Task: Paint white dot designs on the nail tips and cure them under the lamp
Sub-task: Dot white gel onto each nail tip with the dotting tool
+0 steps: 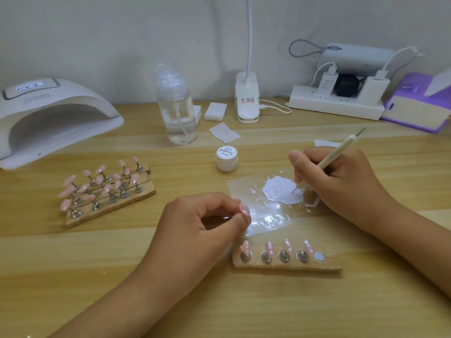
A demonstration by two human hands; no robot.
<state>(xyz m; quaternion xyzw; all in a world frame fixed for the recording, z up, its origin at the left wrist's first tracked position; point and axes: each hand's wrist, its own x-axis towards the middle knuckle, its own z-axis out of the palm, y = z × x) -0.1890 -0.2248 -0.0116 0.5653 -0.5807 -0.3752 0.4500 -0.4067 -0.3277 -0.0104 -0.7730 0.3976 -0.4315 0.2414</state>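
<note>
Two bare hands work over a wooden table [73, 259]. The left hand [195, 225] has its grip pinched together on a single pink nail tip [244, 208], thumb and fingers clamped on the tip's stand at the near left corner of a clear film sheet [273, 223]. The right hand [341, 181] has its grip closed around a cream dotting pen [334, 157], whose fine point touches a smeared patch of white paint [283, 192] on that sheet. Just near of the sheet lies a wooden strip [288, 264] carrying four pink nail tips [277, 247] on metal stands, each with white dots, and one bare round magnet [319, 256] at its right end. To the left, well apart, three more wooden strips [109, 206] lie side by side holding many plain pink tips. A small white jar [227, 158] with its lid on stands just far of the sheet. At the far left sits the white curing lamp [53, 118], its display lit, with nothing seen inside its opening. A clear pump bottle [177, 111], white pads [215, 111], a clip lamp base [247, 101] and a power strip [336, 103] line the far edge.
</note>
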